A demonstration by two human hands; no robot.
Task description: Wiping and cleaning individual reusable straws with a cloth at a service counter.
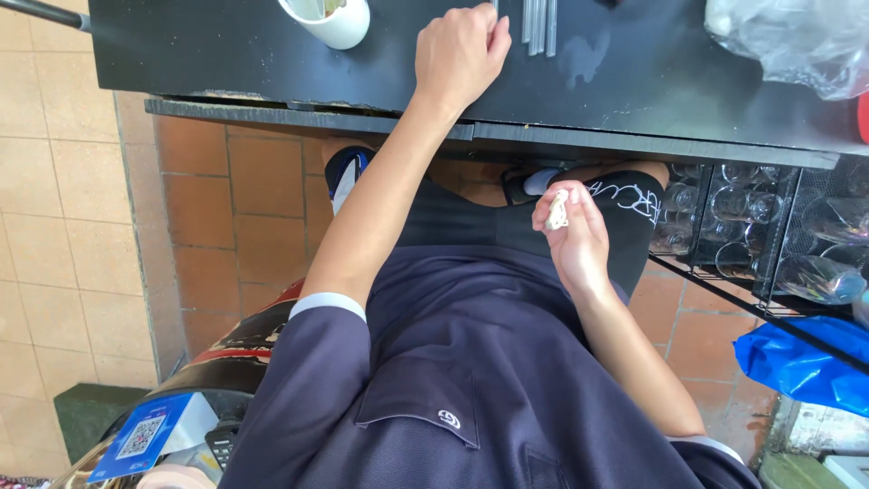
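Note:
My left hand (460, 52) rests on the black counter (226, 54), fingers closed, its fingertips at the lower end of a few thin metal rods (538, 25); whether it grips one is hidden. My right hand (574, 234) hangs below the counter edge over my lap, pinching a small crumpled white scrap (558, 210) between thumb and fingers. A white cup (337, 20) with something green inside stands on the counter to the left of my left hand.
A wire rack of clear drinking glasses (769, 226) sits under the counter at right. Below it lies a blue plastic bag (797, 362); a clear plastic bag (797, 36) lies on the counter's right end. Terracotta floor tiles (226, 208) lie below.

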